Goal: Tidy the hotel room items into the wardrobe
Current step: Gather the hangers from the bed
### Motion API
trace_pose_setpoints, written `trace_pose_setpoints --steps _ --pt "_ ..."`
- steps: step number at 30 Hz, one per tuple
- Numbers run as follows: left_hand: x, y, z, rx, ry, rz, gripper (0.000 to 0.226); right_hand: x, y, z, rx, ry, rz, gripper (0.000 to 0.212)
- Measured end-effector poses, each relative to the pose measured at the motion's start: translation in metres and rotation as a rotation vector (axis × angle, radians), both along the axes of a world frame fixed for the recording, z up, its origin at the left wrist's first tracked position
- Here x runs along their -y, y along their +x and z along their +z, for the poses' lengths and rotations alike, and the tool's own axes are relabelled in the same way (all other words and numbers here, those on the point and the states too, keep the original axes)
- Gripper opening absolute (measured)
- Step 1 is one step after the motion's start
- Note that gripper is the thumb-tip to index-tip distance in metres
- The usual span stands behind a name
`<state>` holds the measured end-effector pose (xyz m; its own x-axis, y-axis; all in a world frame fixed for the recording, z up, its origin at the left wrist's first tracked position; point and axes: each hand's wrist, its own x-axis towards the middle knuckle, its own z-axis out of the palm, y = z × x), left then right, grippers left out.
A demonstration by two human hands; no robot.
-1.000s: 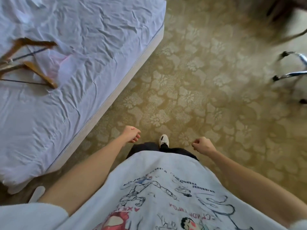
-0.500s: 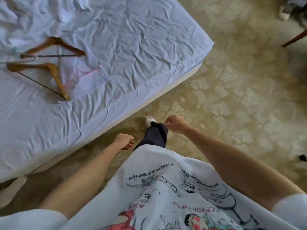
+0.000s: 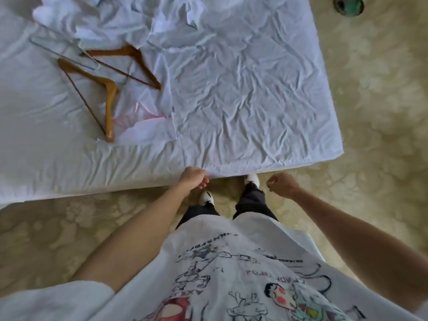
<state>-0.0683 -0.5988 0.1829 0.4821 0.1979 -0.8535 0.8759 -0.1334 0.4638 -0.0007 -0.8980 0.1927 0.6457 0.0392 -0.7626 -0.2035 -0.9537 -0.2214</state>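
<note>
The left hand (image 3: 193, 179) is hanging with fingers loosely curled, holding nothing, its knuckles just at the bed (image 3: 243, 100) edge. The right hand (image 3: 283, 185) is likewise loosely curled and empty. Two wooden hangers (image 3: 108, 89) are lying well beyond the left hand.

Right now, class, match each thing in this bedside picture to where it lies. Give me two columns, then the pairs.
Things:
1. wooden hangers
2. crumpled white cloth
3. dark round object
4. left hand

Places:
A. on the carpet past the bed's far right corner
B. at the bed's near edge
C. on the sheet, left part of the bed
D. at the far left of the bed, beyond the hangers

Pairs: 1-C, 2-D, 3-A, 4-B
</note>
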Motion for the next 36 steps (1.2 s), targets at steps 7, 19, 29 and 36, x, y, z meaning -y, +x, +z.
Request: trace_pose_setpoints --steps 7,19,29,36 --pt "0.021 0.058 0.005 -0.039 -0.005 0.299 0.016 -0.002 0.120 -0.020 -0.112 0.015 0.161 0.020" --pt "-0.035 0.124 0.013 -0.055 0.118 0.725 0.016 -0.185 0.266 -0.019 -0.114 0.194 0.508 0.019" --pt "-0.197 0.170 -0.046 -0.032 0.259 0.723 0.020 -0.392 0.317 -0.056 -0.079 0.256 0.546 0.018" --pt "-0.330 0.217 -0.139 -0.087 0.710 0.421 0.038 -0.518 0.348 -0.151 0.055 0.236 0.595 0.028"
